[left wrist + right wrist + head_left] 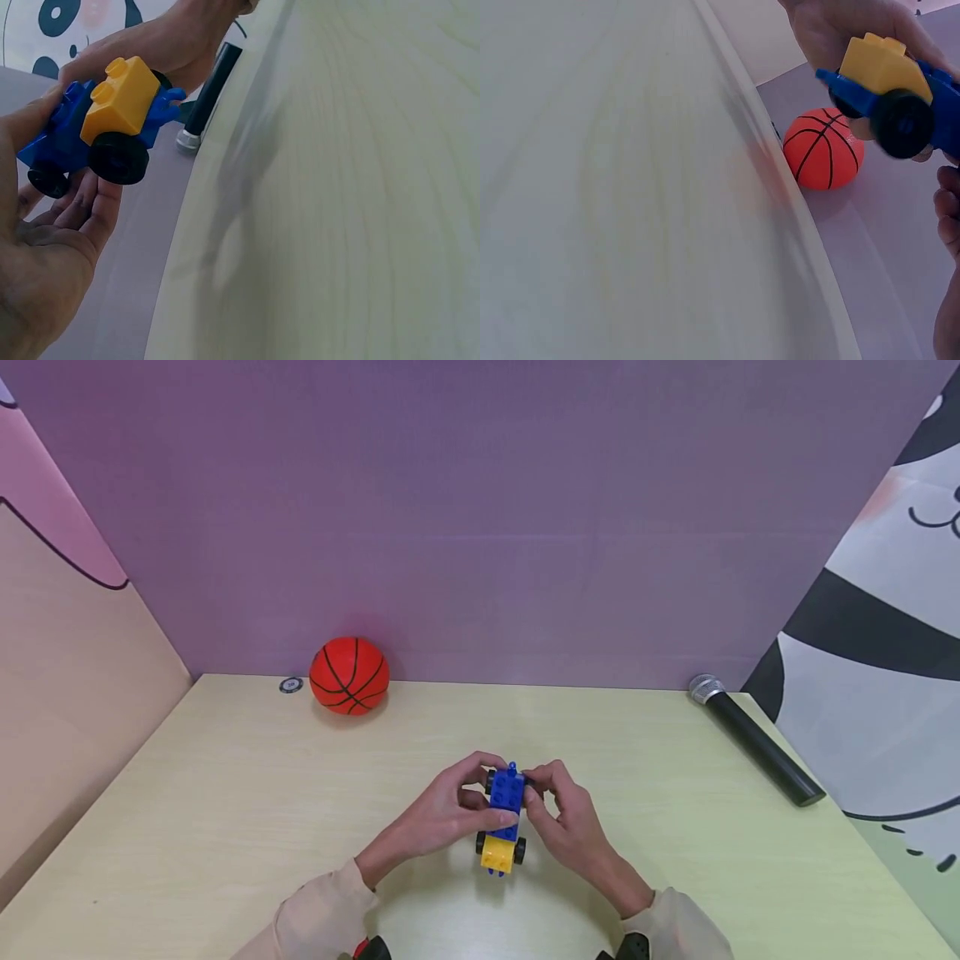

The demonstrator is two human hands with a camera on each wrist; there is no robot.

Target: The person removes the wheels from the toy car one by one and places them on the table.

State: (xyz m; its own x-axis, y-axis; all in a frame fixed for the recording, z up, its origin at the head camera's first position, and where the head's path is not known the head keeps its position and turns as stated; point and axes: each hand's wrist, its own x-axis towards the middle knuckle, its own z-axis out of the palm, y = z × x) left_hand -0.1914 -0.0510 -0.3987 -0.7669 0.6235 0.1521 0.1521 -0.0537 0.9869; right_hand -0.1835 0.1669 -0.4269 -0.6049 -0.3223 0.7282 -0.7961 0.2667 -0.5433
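A toy car [507, 793] of blue studded bricks with black wheels is held up above the table. At its near end sits a yellow brick [497, 853], with small blue prongs sticking out beneath. My left hand [442, 814] grips the car from the left, thumb across the blue top. The thumb and forefinger of my right hand [573, 822] pinch its far right corner, mostly hiding the wheel there. In the left wrist view the yellow brick [124, 97] and a near wheel [118, 158] show plainly, raised off the tabletop.
An orange-red toy basketball [349, 677] rests at the table's back edge, beside a small dark round disc [291, 685]. A black microphone [757, 739] with a silver head lies along the right edge. Behind the pale wooden table [225, 793] stands a purple wall [480, 527].
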